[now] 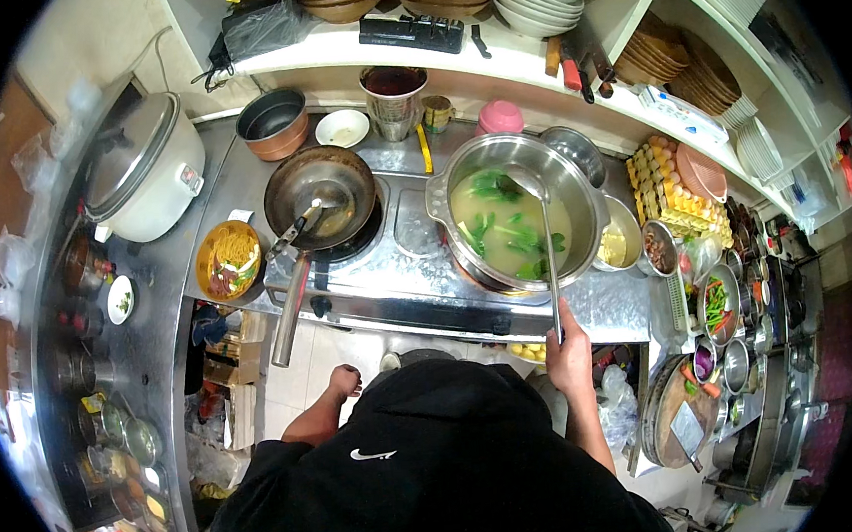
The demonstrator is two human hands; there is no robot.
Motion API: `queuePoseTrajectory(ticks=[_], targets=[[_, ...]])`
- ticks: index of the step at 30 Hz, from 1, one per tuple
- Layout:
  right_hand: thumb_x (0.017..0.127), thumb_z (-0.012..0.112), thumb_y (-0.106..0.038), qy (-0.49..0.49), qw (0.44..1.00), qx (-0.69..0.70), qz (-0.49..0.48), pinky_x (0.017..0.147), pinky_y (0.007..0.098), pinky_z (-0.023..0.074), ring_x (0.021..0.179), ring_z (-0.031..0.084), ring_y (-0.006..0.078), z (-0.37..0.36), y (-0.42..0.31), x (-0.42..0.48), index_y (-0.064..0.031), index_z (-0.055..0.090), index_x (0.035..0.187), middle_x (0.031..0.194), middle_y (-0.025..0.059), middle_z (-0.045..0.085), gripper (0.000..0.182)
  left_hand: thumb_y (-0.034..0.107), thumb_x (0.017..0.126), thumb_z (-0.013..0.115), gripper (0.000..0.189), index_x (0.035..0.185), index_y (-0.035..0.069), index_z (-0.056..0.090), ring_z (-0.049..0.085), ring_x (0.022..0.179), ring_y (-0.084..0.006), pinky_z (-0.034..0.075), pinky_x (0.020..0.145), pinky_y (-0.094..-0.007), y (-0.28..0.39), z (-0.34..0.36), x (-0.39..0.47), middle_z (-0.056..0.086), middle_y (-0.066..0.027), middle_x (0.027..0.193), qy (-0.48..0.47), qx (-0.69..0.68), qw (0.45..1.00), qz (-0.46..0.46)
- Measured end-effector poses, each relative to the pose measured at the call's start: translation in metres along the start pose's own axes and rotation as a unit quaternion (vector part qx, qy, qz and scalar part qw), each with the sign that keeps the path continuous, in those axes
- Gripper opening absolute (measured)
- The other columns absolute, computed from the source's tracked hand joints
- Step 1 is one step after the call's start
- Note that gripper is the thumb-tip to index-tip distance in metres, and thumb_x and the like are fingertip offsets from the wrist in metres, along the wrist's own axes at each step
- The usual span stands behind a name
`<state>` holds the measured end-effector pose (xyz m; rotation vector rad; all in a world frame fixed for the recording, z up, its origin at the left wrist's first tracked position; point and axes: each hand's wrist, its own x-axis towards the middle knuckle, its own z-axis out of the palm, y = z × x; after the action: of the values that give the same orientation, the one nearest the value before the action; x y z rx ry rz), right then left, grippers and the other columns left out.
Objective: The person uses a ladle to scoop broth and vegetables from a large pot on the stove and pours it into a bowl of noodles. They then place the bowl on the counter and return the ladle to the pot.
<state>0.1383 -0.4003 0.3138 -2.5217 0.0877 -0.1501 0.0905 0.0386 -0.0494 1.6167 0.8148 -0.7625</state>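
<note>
My right hand (570, 356) grips the handle of a long metal ladle (551, 257). The ladle's bowl lies at the far side of a large stainless-steel pot (593, 236), over pale broth (481, 210). Green leafy vegetables (517, 237) float in the broth. My left hand (345, 381) hangs before the stove, fingers curled, with nothing seen in it. To the left on the stove sits a wok (283, 176), its metal handle (292, 305) pointing towards me. Tongs (295, 231) rest across its rim. A bowl of noodles (231, 261) with meat and greens stands left of the wok.
A large rice cooker (142, 175) occupies the left counter. Right of the pot are a bowl with yellow contents (617, 241), egg trays (676, 189) and a round chopping board (659, 427) bearing a cleaver (685, 426). Knives (577, 70) hang under the shelf (322, 58).
</note>
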Motion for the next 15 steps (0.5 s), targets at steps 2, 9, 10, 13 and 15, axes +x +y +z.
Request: queuePoseTrajectory(ticks=[2,9,10,13,15], targets=[[0.085,0.058,-0.001,-0.006,1.0,0.013,-0.012,0.091,0.0477,0.0485,0.105,0.061,0.0474,-0.003,0.003,0.001,0.0031,0.043,0.142,0.116,0.0334,0.06,0.059,0.012,0.09,0.052,0.021,0.104,0.001,0.063,0.065,0.06,-0.0246,0.057,0.051,-0.0386,0.0,0.004,0.001,0.066,-0.0138,0.08,-0.001,-0.012,1.0,-0.005],[0.086,0.057,0.0,-0.014,0.999,0.048,-0.017,0.09,0.0455,0.0493,0.103,0.062,0.0467,0.0,0.01,0.005,0.0014,0.043,0.142,0.11,0.034,0.061,0.057,0.012,0.09,0.051,0.02,0.103,0.001,0.063,0.064,0.058,-0.0238,0.056,0.049,-0.0379,0.004,0.022,-0.01,0.065,-0.0137,0.077,0.019,-0.029,0.999,-0.001],[0.087,0.057,0.0,-0.013,0.998,0.055,-0.02,0.089,0.0454,0.0494,0.102,0.062,0.0466,0.0,0.01,0.005,0.0008,0.044,0.142,0.109,0.0342,0.061,0.057,0.012,0.09,0.051,0.02,0.102,0.001,0.063,0.064,0.058,-0.0237,0.056,0.049,-0.038,0.003,0.023,-0.011,0.065,-0.0139,0.077,0.018,-0.031,0.999,0.0],[0.088,0.056,-0.001,-0.031,0.999,0.038,0.014,0.086,0.0462,0.0496,0.099,0.062,0.0467,-0.004,0.005,0.007,-0.0012,0.043,0.143,0.104,0.0342,0.062,0.057,0.01,0.089,0.051,0.019,0.1,0.001,0.063,0.063,0.057,-0.0237,0.056,0.049,-0.0382,0.007,0.026,-0.017,0.065,-0.0143,0.077,0.012,-0.026,1.0,-0.002],[0.088,0.056,-0.001,-0.041,0.998,0.045,0.017,0.084,0.0467,0.0498,0.096,0.063,0.047,-0.003,0.009,0.008,-0.002,0.043,0.143,0.101,0.0338,0.062,0.057,0.009,0.088,0.051,0.019,0.1,0.001,0.063,0.063,0.057,-0.0239,0.055,0.049,-0.0384,0.009,0.029,-0.021,0.065,-0.0146,0.077,0.014,-0.025,1.0,-0.005]])
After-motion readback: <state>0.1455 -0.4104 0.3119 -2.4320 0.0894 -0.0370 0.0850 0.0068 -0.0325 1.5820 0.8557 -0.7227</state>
